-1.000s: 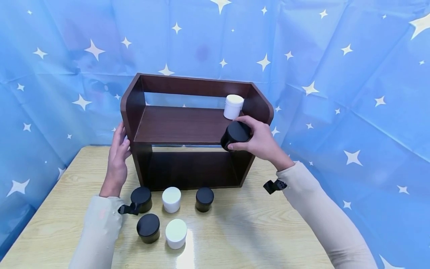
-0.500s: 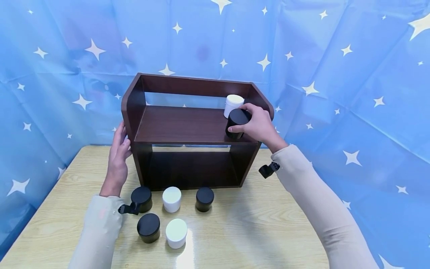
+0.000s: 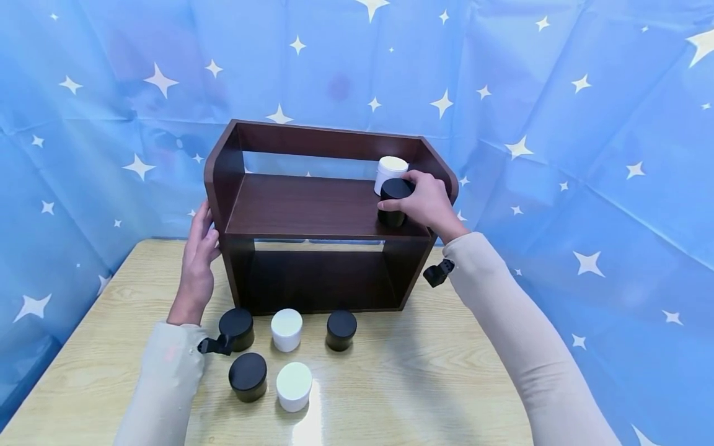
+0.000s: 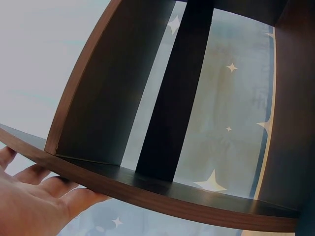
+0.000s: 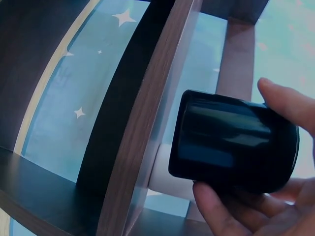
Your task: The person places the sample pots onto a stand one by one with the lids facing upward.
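Note:
My right hand (image 3: pixel 429 207) grips a black jar (image 3: pixel 392 214) with thumb and fingers around its sides, over the right end of the upper board. In the right wrist view, the glossy black jar (image 5: pixel 231 142) appears sideways and partly covers a white jar (image 5: pixel 170 172). That white jar (image 3: pixel 388 168) stands just behind it on the dark brown two-tier shelf (image 3: pixel 301 204). At the shelf's left side panel, my left hand (image 3: pixel 195 269) rests with extended fingers against the outer face. The left wrist view shows those fingers (image 4: pixel 59 184) partly hidden behind the panel edge.
On the wooden table (image 3: pixel 446 371), several lidded jars stand before the shelf: a black jar (image 3: pixel 237 329), a white jar (image 3: pixel 287 330), a smaller black jar (image 3: pixel 341 330), a front black jar (image 3: pixel 248 378) and a front white jar (image 3: pixel 294 387). Behind hangs a blue starry cloth (image 3: pixel 334 62).
The right hand has carried the black jar up from before the shelf's front edge, then back over the upper board near the white jar. The left hand stays against the side panel.

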